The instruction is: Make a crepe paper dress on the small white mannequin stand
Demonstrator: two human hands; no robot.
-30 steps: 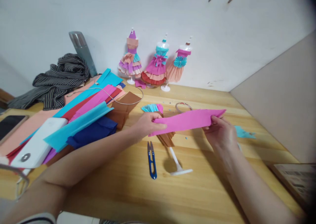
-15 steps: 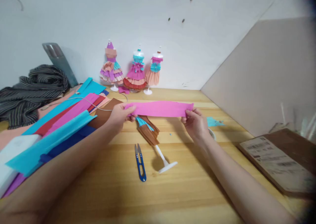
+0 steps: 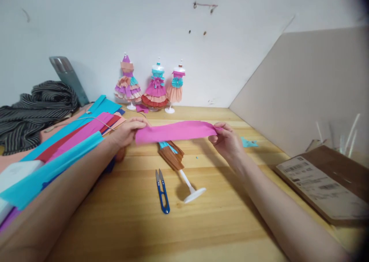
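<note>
A strip of pink crepe paper (image 3: 175,131) stretches between my hands above the table. My left hand (image 3: 129,131) pinches its left end, which is a little blurred. The right end is gripped between the thumb and fingers of my right hand (image 3: 227,141). Beneath the strip lies a small dress stand on its side, with a brown pleated paper skirt (image 3: 170,158), a bit of turquoise and a white base (image 3: 195,195); its upper part is hidden behind the strip. Blue thread snips (image 3: 163,192) lie in front, blades pointing away from me.
Three small mannequins in paper dresses (image 3: 155,92) stand against the wall. Coloured paper sheets (image 3: 72,139), a striped cloth (image 3: 43,108) and a grey bottle (image 3: 70,77) are at the left. A cardboard box (image 3: 323,181) sits at the right, and a turquoise scrap (image 3: 249,142) lies beyond my right hand.
My view has swung to the right. The strip, crumpled over at its right end earlier, was drawn out flat; now its left end hangs lower and my left hand has shifted slightly left.
</note>
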